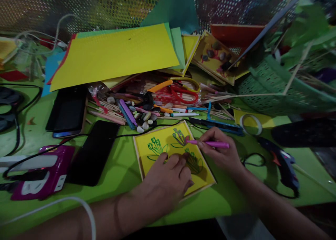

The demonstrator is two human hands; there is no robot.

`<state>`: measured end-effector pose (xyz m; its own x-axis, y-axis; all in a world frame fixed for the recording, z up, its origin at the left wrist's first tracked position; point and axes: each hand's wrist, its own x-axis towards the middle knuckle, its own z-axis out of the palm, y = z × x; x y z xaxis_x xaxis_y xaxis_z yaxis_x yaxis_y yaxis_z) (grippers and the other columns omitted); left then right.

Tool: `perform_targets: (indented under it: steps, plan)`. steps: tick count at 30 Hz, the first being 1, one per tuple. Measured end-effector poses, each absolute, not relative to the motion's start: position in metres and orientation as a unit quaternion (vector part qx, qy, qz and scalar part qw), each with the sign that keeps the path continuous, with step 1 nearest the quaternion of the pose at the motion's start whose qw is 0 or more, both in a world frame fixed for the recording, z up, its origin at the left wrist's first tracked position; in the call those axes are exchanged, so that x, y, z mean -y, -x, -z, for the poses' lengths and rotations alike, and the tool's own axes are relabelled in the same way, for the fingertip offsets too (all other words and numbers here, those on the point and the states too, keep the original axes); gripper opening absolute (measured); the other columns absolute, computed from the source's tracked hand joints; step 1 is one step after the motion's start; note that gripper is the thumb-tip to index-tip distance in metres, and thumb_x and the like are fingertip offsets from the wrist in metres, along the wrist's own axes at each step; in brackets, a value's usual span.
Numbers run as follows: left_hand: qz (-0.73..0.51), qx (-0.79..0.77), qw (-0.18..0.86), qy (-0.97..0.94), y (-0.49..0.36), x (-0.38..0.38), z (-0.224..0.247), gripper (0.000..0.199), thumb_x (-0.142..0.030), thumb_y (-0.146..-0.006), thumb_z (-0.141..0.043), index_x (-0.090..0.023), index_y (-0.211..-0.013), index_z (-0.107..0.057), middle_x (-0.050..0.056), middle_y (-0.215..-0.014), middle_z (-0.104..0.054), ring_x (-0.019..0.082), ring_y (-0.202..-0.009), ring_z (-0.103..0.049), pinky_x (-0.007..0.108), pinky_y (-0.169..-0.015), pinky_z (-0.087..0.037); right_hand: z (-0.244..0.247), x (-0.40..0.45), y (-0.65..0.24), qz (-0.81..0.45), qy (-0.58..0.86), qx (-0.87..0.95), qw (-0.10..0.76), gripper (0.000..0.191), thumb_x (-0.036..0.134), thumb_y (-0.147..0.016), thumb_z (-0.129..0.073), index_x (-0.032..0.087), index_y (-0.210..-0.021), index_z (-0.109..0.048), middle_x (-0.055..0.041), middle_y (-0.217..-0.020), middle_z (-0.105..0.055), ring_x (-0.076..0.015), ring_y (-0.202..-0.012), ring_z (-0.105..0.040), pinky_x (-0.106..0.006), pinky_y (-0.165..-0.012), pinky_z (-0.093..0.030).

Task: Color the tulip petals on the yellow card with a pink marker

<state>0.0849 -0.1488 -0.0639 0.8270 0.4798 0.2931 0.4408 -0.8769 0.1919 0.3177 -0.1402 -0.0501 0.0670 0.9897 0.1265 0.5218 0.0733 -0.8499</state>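
Observation:
A yellow panel with a thin pale wooden border point(162, 129) lies on the green table. Three clusters of tulip-like flowers are drawn on it in green line, and the upper right one point(179, 136) also shows purple or pink colour. Across the lower part of the panel rests my left hand point(168, 175), fingers loosely bent and lying on its surface, partly covering it. My right hand point(220, 150) pinches a pink felt-tip pen point(216, 144), whose tip meets the panel by the upper right flowers.
Behind the panel are pebbles point(147, 117), sticks, pens and scissors point(183, 93). Phones point(91, 156) and a purple power strip point(52, 170) lie left. A glue gun point(282, 163), tape roll point(250, 124) and green basket point(275, 86) stand right. Yellow sheets point(115, 54) lie behind.

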Motion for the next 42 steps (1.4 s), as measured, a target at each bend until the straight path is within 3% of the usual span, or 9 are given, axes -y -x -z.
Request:
perform_targets:
  steps: [9,24,42]
  plan:
    - [-0.155,-0.241,0.069,-0.955,-0.0848,0.1476,0.0628,0.025,-0.040,-0.107,-0.058,-0.019,-0.093,-0.062,0.008,-0.118,-0.076,0.024,-0.108,-0.065,0.044,-0.090,-0.043,0.0513,0.1405,-0.3185,-0.296,0.620,0.612,0.391,0.019,0.033,-0.087,-0.075,0.023,-0.079,-0.061,0.0024,-0.064,-0.060,-0.0145,-0.054,-0.049,-0.028,-0.051,-0.039]
    - [-0.172,-0.246,0.065,-0.952,-0.0856,0.1479,0.0646,0.026,-0.040,-0.108,-0.055,-0.020,-0.091,-0.061,0.007,-0.114,-0.077,0.024,-0.106,-0.064,0.044,-0.089,-0.042,0.0479,0.1428,-0.3173,-0.316,0.602,0.622,0.387,0.015,0.025,-0.084,-0.075,0.023,-0.076,-0.062,0.0012,-0.067,-0.064,-0.0144,-0.055,-0.053,-0.027,-0.051,-0.040]
    - [-0.162,-0.242,0.065,-0.955,-0.0851,0.1473,0.0618,0.027,-0.041,-0.107,-0.058,-0.019,-0.091,-0.063,0.007,-0.119,-0.077,0.023,-0.108,-0.065,0.043,-0.088,-0.043,0.0454,0.1387,-0.3194,-0.251,0.635,0.609,0.403,0.016,0.027,-0.084,-0.072,0.024,-0.075,-0.059,0.0035,-0.062,-0.057,-0.0134,-0.053,-0.046,-0.027,-0.050,-0.037]
